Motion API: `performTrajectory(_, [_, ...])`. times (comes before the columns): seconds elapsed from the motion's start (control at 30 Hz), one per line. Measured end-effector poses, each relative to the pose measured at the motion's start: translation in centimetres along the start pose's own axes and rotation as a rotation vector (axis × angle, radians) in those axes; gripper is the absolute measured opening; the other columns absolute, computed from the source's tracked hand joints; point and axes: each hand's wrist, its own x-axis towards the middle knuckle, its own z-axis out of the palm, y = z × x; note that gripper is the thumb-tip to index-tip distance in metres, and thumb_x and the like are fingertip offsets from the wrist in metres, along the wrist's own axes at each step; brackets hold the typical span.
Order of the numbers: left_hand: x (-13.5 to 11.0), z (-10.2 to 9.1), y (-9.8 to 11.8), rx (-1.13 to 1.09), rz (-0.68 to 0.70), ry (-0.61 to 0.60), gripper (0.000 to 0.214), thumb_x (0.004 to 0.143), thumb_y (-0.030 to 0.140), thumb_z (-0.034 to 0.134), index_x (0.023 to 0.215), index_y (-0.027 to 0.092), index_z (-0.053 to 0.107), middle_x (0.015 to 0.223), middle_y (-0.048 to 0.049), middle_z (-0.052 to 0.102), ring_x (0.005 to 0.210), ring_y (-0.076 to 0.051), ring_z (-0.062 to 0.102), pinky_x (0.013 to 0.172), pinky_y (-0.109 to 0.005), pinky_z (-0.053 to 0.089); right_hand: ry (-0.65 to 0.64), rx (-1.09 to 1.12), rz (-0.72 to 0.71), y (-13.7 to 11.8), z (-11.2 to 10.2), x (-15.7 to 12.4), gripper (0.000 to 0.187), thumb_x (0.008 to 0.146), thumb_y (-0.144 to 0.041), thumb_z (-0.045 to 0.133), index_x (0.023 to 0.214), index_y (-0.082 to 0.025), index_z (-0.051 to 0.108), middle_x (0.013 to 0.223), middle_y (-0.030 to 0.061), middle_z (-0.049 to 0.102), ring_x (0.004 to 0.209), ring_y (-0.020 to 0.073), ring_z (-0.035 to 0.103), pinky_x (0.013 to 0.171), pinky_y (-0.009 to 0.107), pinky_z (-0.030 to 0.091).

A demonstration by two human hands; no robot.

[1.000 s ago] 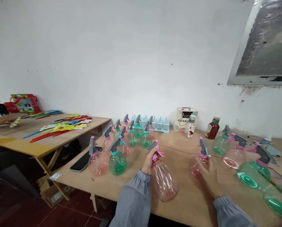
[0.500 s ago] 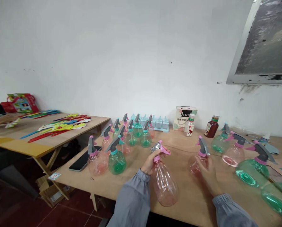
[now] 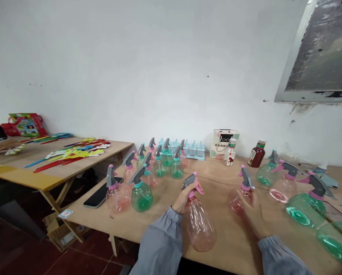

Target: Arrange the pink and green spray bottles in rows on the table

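Note:
My left hand point(image 3: 183, 198) is closed round the neck of a clear pink spray bottle point(image 3: 199, 225) with a grey and pink trigger head, held tilted just over the wooden table point(image 3: 222, 244). My right hand point(image 3: 252, 212) wraps around the body of a second pink spray bottle point(image 3: 241, 193) that stands upright on the table to the right. Both arms wear grey sleeves.
A cluster of pink and green spray bottles point(image 3: 148, 172) stands at the left, beside a black phone point(image 3: 98, 196). More bottles point(image 3: 302, 202) crowd the right edge. A small box point(image 3: 221, 144), two small bottles and a blue tray sit by the wall. A second table point(image 3: 45, 164) holds coloured strips.
The trigger head of the bottle in my left hand has turned slightly and dipped. My right hand stays on the other bottle.

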Motion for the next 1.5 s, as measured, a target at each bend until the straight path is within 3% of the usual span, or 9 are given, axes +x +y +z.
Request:
performTrajectory(0.1, [-0.1,-0.2,-0.1,0.045,0.036,-0.073,0.050,0.061,0.055,0.084,0.090,0.017,0.071,0.083,-0.0073,0.074,0.059,-0.012,0.060,0.042,-0.020,0.032,-0.005,0.013,0.010,0.0,0.0,0.0,0.050,0.073,-0.063,0.071,0.100,-0.023,0.061,0.098,0.0080,0.067,0.095,0.0286,0.064,0.091,0.050,0.049])
performTrajectory(0.27, [-0.1,0.2,0.1,0.075,0.072,0.066,0.046,0.064,0.060,0.081,0.073,0.017,0.067,0.072,-0.0049,0.071,0.059,-0.011,0.059,0.044,-0.018,0.037,0.000,0.007,0.018,0.0,0.0,-0.1,0.049,0.073,-0.063,0.071,0.100,-0.023,0.062,0.098,0.0073,0.068,0.095,0.0285,0.065,0.092,0.051,0.048])
performTrajectory(0.37, [0.0,0.0,0.6,0.204,0.290,0.117,0.042,0.068,0.058,0.079,0.069,0.018,0.067,0.076,-0.0052,0.071,0.072,-0.015,0.063,0.058,-0.022,0.047,-0.013,0.024,0.034,-0.1,0.0,-0.2,0.049,0.074,-0.062,0.071,0.102,-0.023,0.062,0.102,0.0076,0.068,0.097,0.0283,0.065,0.094,0.050,0.048])
performTrajectory(0.5, [-0.3,-1.7,2.2,0.499,0.487,0.225,0.031,0.068,0.044,0.084,0.080,0.019,0.072,0.066,0.0015,0.062,0.067,-0.014,0.057,0.066,-0.024,0.046,-0.023,0.012,0.017,-0.2,-0.1,-0.2,0.050,0.075,-0.062,0.071,0.104,-0.023,0.061,0.104,0.0083,0.067,0.100,0.0289,0.064,0.095,0.051,0.048])
performTrajectory(0.73, [0.4,-5.4,3.3,0.758,0.577,0.421,0.034,0.070,0.041,0.081,0.094,0.019,0.073,0.062,0.0049,0.057,0.058,-0.013,0.051,0.065,-0.025,0.040,0.009,0.008,-0.001,0.5,0.2,0.1,0.052,0.073,-0.067,0.070,0.101,-0.023,0.061,0.098,0.0077,0.068,0.095,0.0288,0.065,0.092,0.052,0.050])
performTrajectory(0.93, [-0.6,-6.7,0.6,0.936,0.754,0.631,0.060,0.067,0.039,0.079,0.122,0.025,0.060,0.112,-0.0080,0.070,0.106,-0.029,0.065,0.099,-0.041,0.042,-0.002,-0.006,-0.019,0.6,0.1,0.0,0.052,0.075,-0.067,0.069,0.102,-0.023,0.061,0.099,0.0085,0.069,0.095,0.0291,0.066,0.092,0.052,0.051])
performTrajectory(1.03, [-1.5,-7.6,-1.2,1.224,0.698,0.712,0.058,0.070,0.041,0.074,0.120,0.020,0.053,0.123,-0.0147,0.063,0.120,-0.036,0.059,0.101,-0.050,0.040,-0.004,-0.011,0.004,0.9,0.1,-0.1,0.055,0.074,-0.068,0.069,0.104,-0.023,0.061,0.100,0.0098,0.069,0.095,0.0293,0.066,0.092,0.052,0.051])
performTrajectory(1.2, [-1.2,-8.9,-1.7,1.442,0.514,0.744,0.043,0.086,0.047,0.061,0.115,0.018,0.049,0.116,-0.0147,0.062,0.116,-0.034,0.060,0.092,-0.049,0.046,-0.029,-0.059,-0.010,2.7,0.7,0.1,0.074,0.061,-0.069,0.078,0.114,-0.021,0.058,0.108,0.0113,0.069,0.102,0.0321,0.067,0.096,0.053,0.051])
performTrajectory(1.5, [4.1,-11.8,-0.6,1.163,0.571,0.632,0.063,0.089,0.052,0.061,0.139,0.020,0.040,0.144,-0.0204,0.053,0.139,-0.035,0.048,0.113,-0.053,0.036,-0.294,0.246,0.124,2.2,2.0,-1.5,0.086,0.059,-0.061,0.085,0.128,-0.026,0.046,0.133,0.0158,0.063,0.121,0.0337,0.065,0.103,0.054,0.053])
